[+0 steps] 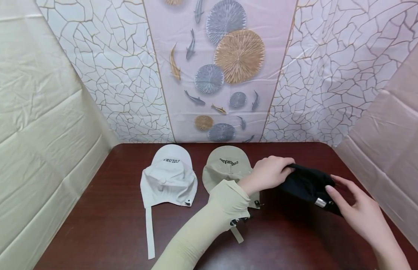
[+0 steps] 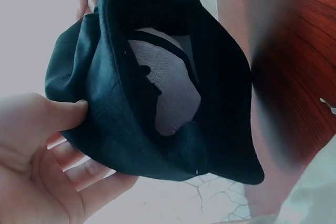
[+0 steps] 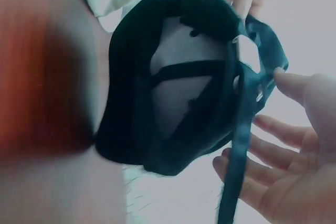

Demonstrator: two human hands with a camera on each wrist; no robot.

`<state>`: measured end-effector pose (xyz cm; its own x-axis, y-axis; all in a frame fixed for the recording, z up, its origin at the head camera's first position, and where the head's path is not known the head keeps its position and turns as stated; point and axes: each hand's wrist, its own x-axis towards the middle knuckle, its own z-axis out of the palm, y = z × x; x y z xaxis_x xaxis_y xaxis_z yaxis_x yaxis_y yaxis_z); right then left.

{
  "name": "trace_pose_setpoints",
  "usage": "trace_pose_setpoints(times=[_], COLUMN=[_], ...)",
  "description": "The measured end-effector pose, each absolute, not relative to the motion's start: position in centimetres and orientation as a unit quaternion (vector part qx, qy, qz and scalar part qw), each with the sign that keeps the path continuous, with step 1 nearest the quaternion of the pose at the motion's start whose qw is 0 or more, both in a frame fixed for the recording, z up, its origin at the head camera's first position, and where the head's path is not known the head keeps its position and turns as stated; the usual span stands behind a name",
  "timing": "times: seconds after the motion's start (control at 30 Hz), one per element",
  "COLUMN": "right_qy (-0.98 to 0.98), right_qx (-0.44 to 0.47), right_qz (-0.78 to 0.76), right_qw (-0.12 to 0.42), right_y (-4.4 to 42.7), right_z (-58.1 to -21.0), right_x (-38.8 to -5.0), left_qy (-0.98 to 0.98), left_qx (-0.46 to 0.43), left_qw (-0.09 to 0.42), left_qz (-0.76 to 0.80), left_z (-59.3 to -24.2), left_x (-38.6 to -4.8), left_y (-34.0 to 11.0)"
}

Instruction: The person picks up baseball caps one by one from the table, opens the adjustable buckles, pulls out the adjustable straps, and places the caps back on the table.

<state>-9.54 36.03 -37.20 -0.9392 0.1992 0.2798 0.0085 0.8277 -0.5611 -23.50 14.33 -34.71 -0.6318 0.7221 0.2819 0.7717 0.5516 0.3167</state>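
Observation:
A black baseball cap [image 1: 304, 183] is held up over the right part of the table, its inside with a pale lining facing the wrist cameras. My left hand [image 1: 267, 172] grips one side of it, the thumb on the outer cloth and the fingers beneath, as the left wrist view shows. On the other side, my right hand [image 1: 360, 206] holds the cap between thumb and fingers near the metal buckle [image 1: 320, 202]. The loose black strap [image 3: 235, 171] hangs past the right fingers. Under my left forearm lies a beige cap [image 1: 225, 159], partly hidden by the sleeve.
A white cap [image 1: 168, 180] lies at the left of the dark red table [image 1: 104, 225], its long strap [image 1: 149, 232] stretching toward the front. Patterned cloth [image 1: 212, 75] hangs behind the table's far edge, and pale cloth walls [image 1: 36, 131] flank both sides.

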Motion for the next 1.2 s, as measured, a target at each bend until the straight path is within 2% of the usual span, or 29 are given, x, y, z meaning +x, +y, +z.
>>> trace_pose_setpoints(times=[0.13, 0.37, 0.53, 0.63, 0.7, 0.8, 0.93, 1.0, 1.2], right_qy=[-0.927, -0.752, -0.663, -0.613, -0.583, -0.527, -0.352, -0.272, -0.153], right_qx=[-0.115, -0.109, -0.142, -0.153, -0.145, -0.052, 0.101, 0.125, 0.142], right_qz=[0.323, 0.637, 0.726, 0.771, 0.798, 0.848, 0.920, 0.937, 0.959], right_qw=[0.149, 0.125, 0.115, 0.079, 0.037, -0.036, -0.142, -0.182, -0.193], right_y=[37.1, 37.0, 36.7, 36.8, 36.9, 37.0, 36.7, 36.3, 34.9], right_z=[-39.0, -42.8, -44.4, -45.0, -45.2, -45.5, -45.6, -45.6, -45.4], right_x=[-8.7, -8.6, -8.5, -8.4, -8.3, -8.5, -8.9, -9.1, -9.0], left_qy=[-0.870, -0.865, -0.860, -0.854, -0.851, -0.849, -0.851, -0.853, -0.857], left_qx=[-0.425, -0.426, -0.433, -0.438, -0.442, -0.447, -0.446, -0.446, -0.444], left_qw=[0.052, 0.043, 0.039, 0.037, 0.037, 0.035, 0.032, 0.029, 0.039], left_qz=[-0.247, -0.260, -0.267, -0.279, -0.281, -0.281, -0.274, -0.271, -0.260], left_z=[-34.9, -35.0, -35.1, -35.1, -35.2, -35.3, -35.5, -35.6, -35.9], left_x=[-24.0, -24.3, -24.3, -24.3, -24.3, -24.3, -24.2, -24.1, -24.0], left_y=[13.9, 13.6, 13.5, 13.4, 13.4, 13.3, 13.4, 13.4, 13.5])
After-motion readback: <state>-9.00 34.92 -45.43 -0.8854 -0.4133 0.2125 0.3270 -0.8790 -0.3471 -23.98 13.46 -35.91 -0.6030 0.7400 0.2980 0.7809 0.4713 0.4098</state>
